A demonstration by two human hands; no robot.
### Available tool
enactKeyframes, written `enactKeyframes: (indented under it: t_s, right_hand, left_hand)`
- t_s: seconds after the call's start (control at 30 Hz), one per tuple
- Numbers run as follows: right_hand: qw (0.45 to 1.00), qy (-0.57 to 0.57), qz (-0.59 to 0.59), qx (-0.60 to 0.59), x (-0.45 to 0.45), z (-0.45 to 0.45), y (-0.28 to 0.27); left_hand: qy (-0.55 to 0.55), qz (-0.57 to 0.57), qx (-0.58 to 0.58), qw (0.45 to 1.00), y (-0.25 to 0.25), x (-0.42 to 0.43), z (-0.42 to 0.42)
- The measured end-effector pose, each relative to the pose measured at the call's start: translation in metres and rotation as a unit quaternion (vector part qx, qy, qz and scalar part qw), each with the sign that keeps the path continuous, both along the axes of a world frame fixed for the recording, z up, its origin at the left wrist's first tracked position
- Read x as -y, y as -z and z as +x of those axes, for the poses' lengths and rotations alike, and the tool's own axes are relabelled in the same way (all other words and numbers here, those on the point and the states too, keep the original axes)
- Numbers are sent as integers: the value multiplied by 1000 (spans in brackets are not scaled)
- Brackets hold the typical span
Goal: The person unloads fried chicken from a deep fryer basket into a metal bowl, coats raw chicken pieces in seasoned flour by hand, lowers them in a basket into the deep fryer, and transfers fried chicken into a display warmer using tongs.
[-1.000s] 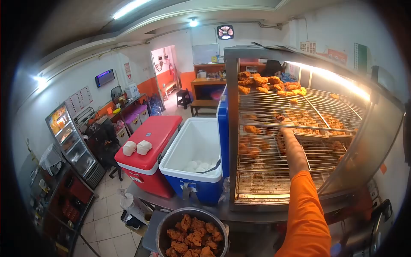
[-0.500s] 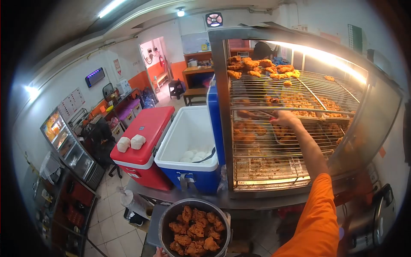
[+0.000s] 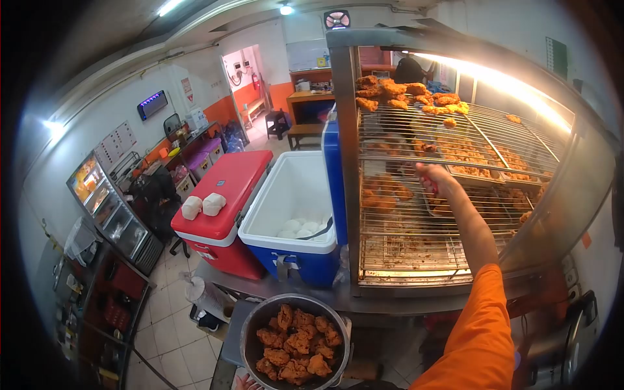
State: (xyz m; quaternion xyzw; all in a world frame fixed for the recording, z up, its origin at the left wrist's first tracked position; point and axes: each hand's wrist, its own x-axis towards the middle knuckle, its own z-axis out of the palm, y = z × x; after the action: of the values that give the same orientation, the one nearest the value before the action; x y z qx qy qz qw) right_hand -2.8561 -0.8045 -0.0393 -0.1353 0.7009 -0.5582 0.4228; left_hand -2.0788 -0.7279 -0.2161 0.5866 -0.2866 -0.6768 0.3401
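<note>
My right hand (image 3: pixel 438 182) reaches into the lit display cabinet, closed around the red handle of tongs (image 3: pixel 427 177). The tips of the tongs are hard to make out against the wire racks (image 3: pixel 416 221). Fried chicken pieces (image 3: pixel 396 91) are piled on the top rack, with more on trays (image 3: pixel 465 159) below. At the bottom edge, my left hand (image 3: pixel 245 382) is at the lower left rim of a round metal pot (image 3: pixel 248 338); only part of its fingers shows, closed at the rim. Fried chicken (image 3: pixel 299 341) lies in the pot.
Left of the cabinet (image 3: pixel 354 162) stands an open blue cooler (image 3: pixel 286 260) with round white bundles (image 3: pixel 302 226) inside. Beside it is a shut red cooler (image 3: pixel 221 175) with two white bundles (image 3: pixel 203 205) on its lid. A glass-door fridge (image 3: pixel 117 214) stands farther left.
My right hand has turned, and the tongs no longer stretch visibly leftward from it. The view has shifted slightly. My left hand stays by the pot.
</note>
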Motion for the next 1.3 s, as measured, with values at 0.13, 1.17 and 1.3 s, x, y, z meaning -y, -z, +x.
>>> enactKeyframes:
  t_s: [0.13,1.17,1.3]
  right_hand:
    - [971,63,23,-230,7,-38,7]
    - [812,-129,320,-470,19,30,-33]
    - [773,-63,234,-586,46,32,-24]
  left_hand:
    - [-5,3,8,1000,-1,-6,3]
    - [9,2,13,1000,-15,-4,2]
    - [-31,8,38,999,-8,-18,10]
